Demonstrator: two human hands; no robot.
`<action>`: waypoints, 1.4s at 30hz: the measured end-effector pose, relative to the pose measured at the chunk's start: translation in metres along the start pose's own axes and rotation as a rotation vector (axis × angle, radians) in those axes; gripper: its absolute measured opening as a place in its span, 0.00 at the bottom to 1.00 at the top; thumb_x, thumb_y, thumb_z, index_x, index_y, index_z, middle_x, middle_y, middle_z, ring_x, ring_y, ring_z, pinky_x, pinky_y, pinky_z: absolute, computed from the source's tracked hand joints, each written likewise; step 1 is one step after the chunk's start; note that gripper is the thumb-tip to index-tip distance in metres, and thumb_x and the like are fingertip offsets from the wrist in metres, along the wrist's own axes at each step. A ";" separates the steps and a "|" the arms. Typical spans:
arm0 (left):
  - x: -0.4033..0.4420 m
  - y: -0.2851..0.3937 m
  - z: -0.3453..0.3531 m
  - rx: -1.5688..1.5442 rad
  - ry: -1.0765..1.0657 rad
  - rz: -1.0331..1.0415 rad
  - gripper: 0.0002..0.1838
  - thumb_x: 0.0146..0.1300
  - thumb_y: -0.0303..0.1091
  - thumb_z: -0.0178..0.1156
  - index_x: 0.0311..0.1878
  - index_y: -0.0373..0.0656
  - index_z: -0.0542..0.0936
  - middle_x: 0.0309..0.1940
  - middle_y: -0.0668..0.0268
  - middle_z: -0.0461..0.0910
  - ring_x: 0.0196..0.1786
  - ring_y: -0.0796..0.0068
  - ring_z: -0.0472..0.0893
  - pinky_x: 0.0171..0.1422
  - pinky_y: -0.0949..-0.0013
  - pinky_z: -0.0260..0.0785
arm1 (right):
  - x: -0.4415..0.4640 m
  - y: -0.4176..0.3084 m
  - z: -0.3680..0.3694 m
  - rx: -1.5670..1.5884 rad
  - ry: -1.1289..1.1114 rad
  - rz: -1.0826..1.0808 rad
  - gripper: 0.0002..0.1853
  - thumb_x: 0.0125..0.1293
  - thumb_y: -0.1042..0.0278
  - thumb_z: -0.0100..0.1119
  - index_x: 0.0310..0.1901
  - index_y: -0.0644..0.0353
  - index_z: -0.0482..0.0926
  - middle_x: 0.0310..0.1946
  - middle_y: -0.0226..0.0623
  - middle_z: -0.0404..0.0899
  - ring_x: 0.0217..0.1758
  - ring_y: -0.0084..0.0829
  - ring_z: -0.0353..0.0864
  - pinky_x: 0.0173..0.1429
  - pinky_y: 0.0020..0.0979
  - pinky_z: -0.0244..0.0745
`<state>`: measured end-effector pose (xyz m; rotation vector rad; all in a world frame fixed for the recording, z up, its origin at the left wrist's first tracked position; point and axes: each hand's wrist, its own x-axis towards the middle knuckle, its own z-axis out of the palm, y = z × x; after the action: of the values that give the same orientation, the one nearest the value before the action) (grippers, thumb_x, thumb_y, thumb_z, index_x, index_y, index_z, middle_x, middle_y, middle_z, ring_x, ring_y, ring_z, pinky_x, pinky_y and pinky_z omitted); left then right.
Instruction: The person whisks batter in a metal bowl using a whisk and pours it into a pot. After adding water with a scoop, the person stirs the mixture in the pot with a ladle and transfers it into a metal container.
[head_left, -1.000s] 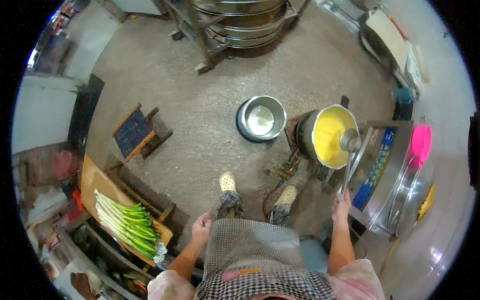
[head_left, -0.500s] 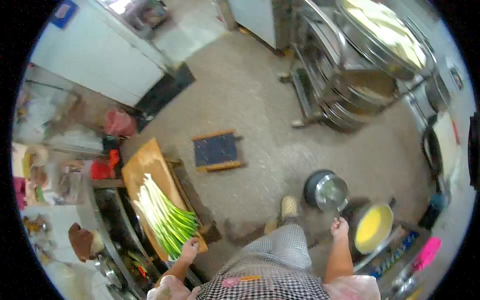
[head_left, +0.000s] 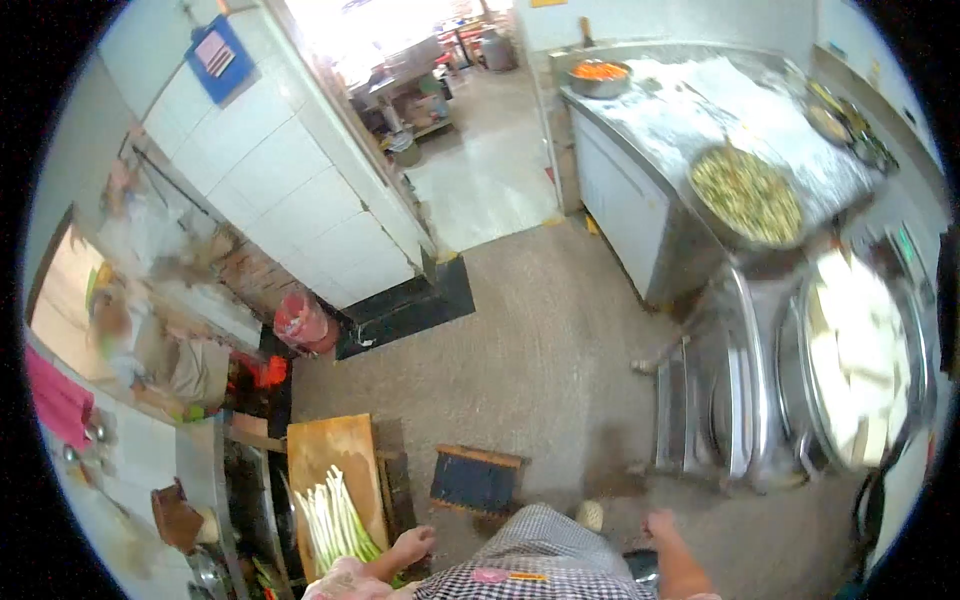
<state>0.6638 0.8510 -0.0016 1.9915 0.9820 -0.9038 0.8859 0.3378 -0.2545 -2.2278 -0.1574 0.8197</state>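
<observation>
Green onion tops (head_left: pixel 364 548) and pot (head_left: pixel 642 564) partly hidden, near loosely curled hands (head_left: pixel 414 543) (head_left: pixel 659 524), exact grip unclear.

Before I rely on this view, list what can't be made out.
- Some tips of the scallions: head view, behind left forearm.
- Most of the metal pot: head view, behind apron and right forearm.
- Fingers of the right hand: head view, blurred.

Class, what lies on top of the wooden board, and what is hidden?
On the board lie spring onions, white ends visible. The left forearm covers some green; wood beneath the bunch cannot be seen.
</observation>
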 end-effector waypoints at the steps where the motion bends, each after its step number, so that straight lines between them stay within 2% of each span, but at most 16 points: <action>1: 0.005 0.010 -0.008 0.034 -0.046 0.017 0.21 0.58 0.41 0.53 0.53 0.41 0.73 0.46 0.59 0.77 0.48 0.65 0.77 0.52 0.67 0.67 | 0.047 -0.020 -0.013 0.026 0.020 -0.094 0.08 0.55 0.72 0.51 0.38 0.61 0.74 0.23 0.37 0.75 0.20 0.29 0.73 0.18 0.30 0.67; 3: 0.027 0.010 -0.018 0.017 -0.110 0.034 0.20 0.57 0.42 0.53 0.51 0.41 0.74 0.42 0.58 0.79 0.43 0.64 0.78 0.47 0.66 0.70 | 0.124 -0.132 -0.055 0.444 -0.025 0.230 0.10 0.56 0.75 0.48 0.41 0.62 0.73 0.24 0.38 0.75 0.19 0.27 0.74 0.18 0.28 0.67; 7: 0.146 -0.030 -0.045 0.628 -0.034 0.489 0.21 0.55 0.42 0.51 0.50 0.42 0.75 0.43 0.56 0.78 0.45 0.57 0.77 0.50 0.61 0.68 | 0.242 -0.331 -0.136 0.447 -0.011 0.176 0.11 0.58 0.75 0.47 0.42 0.64 0.72 0.21 0.37 0.74 0.16 0.27 0.72 0.16 0.27 0.66; 10: 0.224 0.021 -0.121 0.367 0.124 0.171 0.21 0.55 0.41 0.51 0.50 0.43 0.75 0.44 0.54 0.77 0.47 0.55 0.76 0.51 0.60 0.67 | 0.359 -0.344 -0.155 0.338 0.006 -0.007 0.10 0.58 0.76 0.48 0.42 0.64 0.73 0.22 0.38 0.74 0.16 0.28 0.72 0.16 0.28 0.66; 12: 0.287 0.063 -0.187 0.114 0.212 0.007 0.22 0.55 0.42 0.52 0.51 0.43 0.74 0.45 0.53 0.76 0.48 0.54 0.75 0.53 0.59 0.66 | 0.401 -0.362 -0.172 0.472 -0.012 0.221 0.11 0.58 0.76 0.48 0.42 0.63 0.74 0.22 0.40 0.74 0.16 0.30 0.73 0.15 0.30 0.66; 14: 0.318 0.147 -0.285 -0.097 0.358 -0.001 0.23 0.55 0.43 0.53 0.52 0.42 0.73 0.46 0.53 0.76 0.49 0.53 0.74 0.55 0.59 0.65 | 0.462 -0.320 -0.181 -0.011 -0.101 0.165 0.10 0.59 0.73 0.47 0.41 0.62 0.76 0.23 0.41 0.75 0.22 0.33 0.75 0.22 0.34 0.71; 16: 0.308 0.270 -0.382 -0.211 0.534 0.151 0.23 0.56 0.42 0.53 0.52 0.40 0.72 0.46 0.53 0.76 0.50 0.56 0.75 0.54 0.61 0.66 | 0.475 -0.347 -0.219 -0.809 -0.279 -0.422 0.13 0.59 0.66 0.48 0.41 0.62 0.77 0.30 0.43 0.79 0.34 0.39 0.78 0.35 0.39 0.74; 20: 0.348 0.389 -0.516 -0.269 0.521 0.315 0.21 0.58 0.39 0.53 0.53 0.39 0.71 0.45 0.53 0.77 0.49 0.60 0.76 0.53 0.65 0.67 | 0.562 -0.403 -0.252 -0.619 -0.351 0.126 0.15 0.59 0.64 0.48 0.45 0.60 0.75 0.33 0.44 0.78 0.37 0.41 0.77 0.40 0.41 0.72; 26: 0.469 0.394 -0.576 -0.282 0.628 -0.065 0.21 0.56 0.41 0.56 0.50 0.39 0.74 0.45 0.53 0.77 0.48 0.59 0.77 0.53 0.64 0.67 | 0.783 -0.508 -0.284 -0.655 -0.321 0.183 0.19 0.58 0.62 0.49 0.51 0.58 0.71 0.37 0.45 0.76 0.42 0.45 0.76 0.48 0.44 0.69; 29: 0.504 0.369 -0.564 -0.354 0.410 -0.325 0.22 0.56 0.42 0.56 0.52 0.40 0.74 0.48 0.54 0.75 0.51 0.57 0.75 0.55 0.61 0.66 | 0.932 -0.603 -0.291 -0.690 -0.226 -0.014 0.22 0.58 0.61 0.49 0.54 0.57 0.70 0.39 0.46 0.76 0.45 0.47 0.75 0.52 0.45 0.68; 31: 0.503 0.362 -0.549 -0.394 0.176 -0.357 0.23 0.57 0.42 0.54 0.54 0.40 0.72 0.51 0.54 0.73 0.53 0.56 0.73 0.56 0.60 0.65 | 1.021 -0.714 -0.295 -0.500 -0.060 -0.402 0.21 0.62 0.56 0.41 0.44 0.66 0.73 0.39 0.59 0.74 0.44 0.53 0.74 0.47 0.48 0.68; 34: 0.535 0.332 -0.507 0.075 0.224 -0.040 0.24 0.59 0.41 0.50 0.57 0.40 0.70 0.56 0.55 0.69 0.56 0.57 0.71 0.57 0.58 0.64 | 1.143 -0.905 -0.282 -0.494 -0.068 -0.713 0.14 0.57 0.64 0.46 0.37 0.66 0.75 0.35 0.55 0.76 0.42 0.53 0.73 0.47 0.47 0.67; 36: 0.575 0.341 -0.508 -0.636 0.150 -0.326 0.25 0.60 0.41 0.49 0.60 0.41 0.66 0.58 0.55 0.67 0.58 0.57 0.68 0.61 0.58 0.60 | 1.215 -0.991 -0.254 -0.387 -0.122 -0.783 0.14 0.59 0.66 0.46 0.42 0.63 0.76 0.27 0.44 0.77 0.26 0.34 0.77 0.32 0.36 0.72; 37: 0.595 0.340 -0.515 -0.977 0.114 -0.472 0.25 0.61 0.41 0.48 0.61 0.41 0.65 0.59 0.56 0.66 0.59 0.57 0.67 0.63 0.58 0.58 | 1.256 -1.027 -0.236 -0.367 -0.171 -0.698 0.14 0.59 0.67 0.46 0.43 0.63 0.75 0.26 0.41 0.77 0.23 0.29 0.76 0.28 0.32 0.71; 40: 0.687 0.359 -0.579 -0.989 0.300 -0.496 0.25 0.60 0.40 0.50 0.60 0.41 0.65 0.57 0.55 0.68 0.59 0.59 0.67 0.64 0.60 0.56 | 1.320 -1.097 -0.182 -0.262 -0.293 -0.515 0.14 0.59 0.68 0.47 0.45 0.62 0.74 0.25 0.35 0.76 0.20 0.25 0.74 0.24 0.26 0.70; 42: 0.747 0.422 -0.703 -0.850 0.375 -0.401 0.24 0.58 0.40 0.51 0.57 0.39 0.68 0.53 0.55 0.71 0.56 0.61 0.70 0.60 0.62 0.59 | 1.350 -1.152 -0.158 -0.251 -0.370 -0.442 0.14 0.59 0.68 0.48 0.45 0.62 0.74 0.26 0.35 0.76 0.21 0.25 0.74 0.23 0.26 0.70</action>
<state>1.5532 1.4980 -0.1468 1.2557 1.6728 -0.1998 2.1959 1.5315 -0.0712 -2.1214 -0.9393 0.9892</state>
